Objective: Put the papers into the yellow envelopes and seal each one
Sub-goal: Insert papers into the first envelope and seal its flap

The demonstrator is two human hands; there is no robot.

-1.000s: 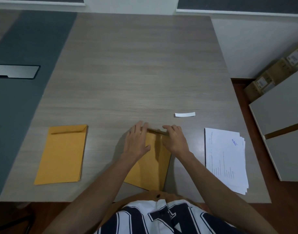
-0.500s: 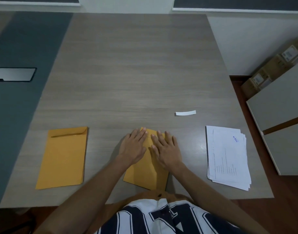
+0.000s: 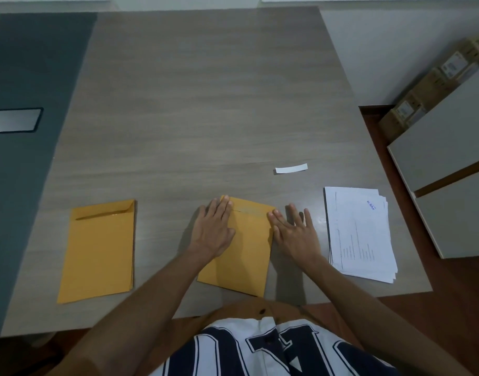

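Compared with half a second ago, the right hand (image 3: 296, 234) has slid away from the left hand (image 3: 214, 230), toward the right edge of the middle yellow envelope (image 3: 242, 256). Both hands lie flat with fingers stretched, grasping nothing, pressing this envelope on the counter (image 3: 206, 104). Its flap is folded down. A second yellow envelope (image 3: 98, 251) lies left, the paper stack (image 3: 359, 232) right, a white strip (image 3: 291, 168) behind

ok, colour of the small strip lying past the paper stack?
White. The strip lies on the grey wood-grain table; the head view shows it clearly.
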